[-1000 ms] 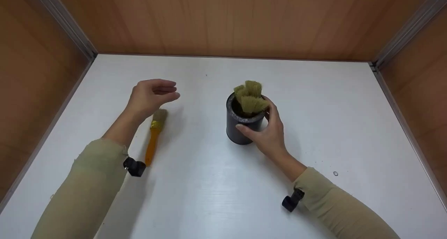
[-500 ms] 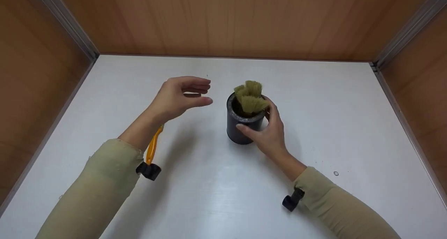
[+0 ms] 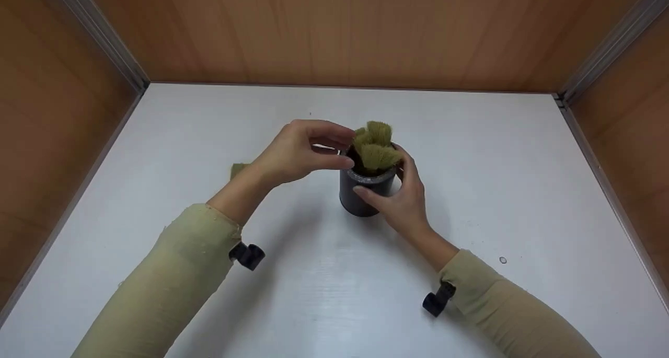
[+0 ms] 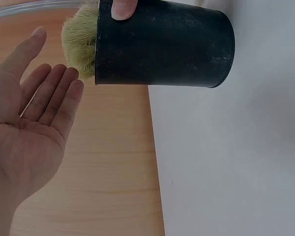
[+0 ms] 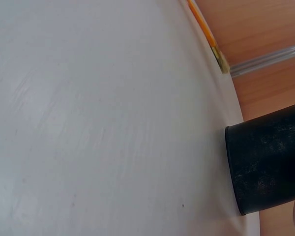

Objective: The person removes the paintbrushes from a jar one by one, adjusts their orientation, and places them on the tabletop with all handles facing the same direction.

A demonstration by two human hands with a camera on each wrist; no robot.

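While the right hand (image 3: 402,196) grips the black cylindrical plastic cup (image 3: 363,191) of olive-bristled brushes (image 3: 373,146) at centre frame on the white desk (image 3: 313,295), the left hand (image 3: 298,151), fingers spread and empty, has swung across from the orange-handled paintbrush (image 5: 206,29) lying at left to the bristles.

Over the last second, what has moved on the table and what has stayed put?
The left hand swung right, away from the orange-handled brush lying on the table, and now sits open at the rim of the black cup, fingertips by the bristles. It has taken hold of nothing. The right hand kept its grip on the cup; cup, bristles and loose brush did not move.
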